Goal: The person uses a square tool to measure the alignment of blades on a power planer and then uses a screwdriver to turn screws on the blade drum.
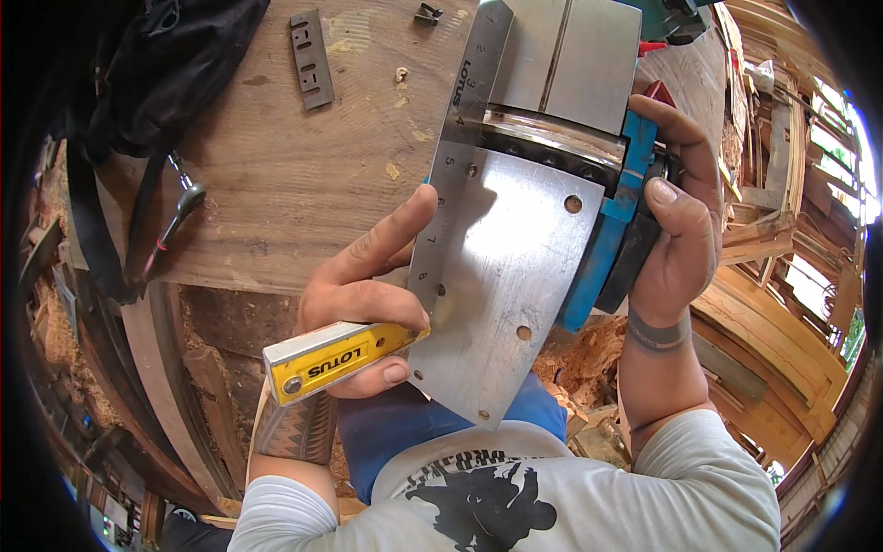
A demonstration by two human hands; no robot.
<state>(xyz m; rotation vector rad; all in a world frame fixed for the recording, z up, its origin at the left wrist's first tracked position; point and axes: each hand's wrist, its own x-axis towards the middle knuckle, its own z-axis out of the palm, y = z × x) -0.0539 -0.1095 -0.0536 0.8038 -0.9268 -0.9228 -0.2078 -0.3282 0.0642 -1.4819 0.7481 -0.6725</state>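
Note:
An electric hand planer (515, 267) lies with its silver sole plates facing up, at the near edge of the bench. Its cutter drum (543, 143) shows in the gap between the two plates. Around the planer's blue and black side curls my right hand (681, 221), thumb and fingers gripping it. My left hand (363, 294) holds the yellow handle of a try square (345, 359), index finger stretched along the steel blade. That marked blade lies lengthwise along the left edge of the sole, spanning both plates and the drum gap.
On the wooden bench (248, 212) lie a slotted planer blade (311, 60) and a small dark metal part (427, 14). A black bag (175, 74) with straps and a dark-handled tool (184, 202) sit at the left. Stacked boards (773, 340) fill the right side.

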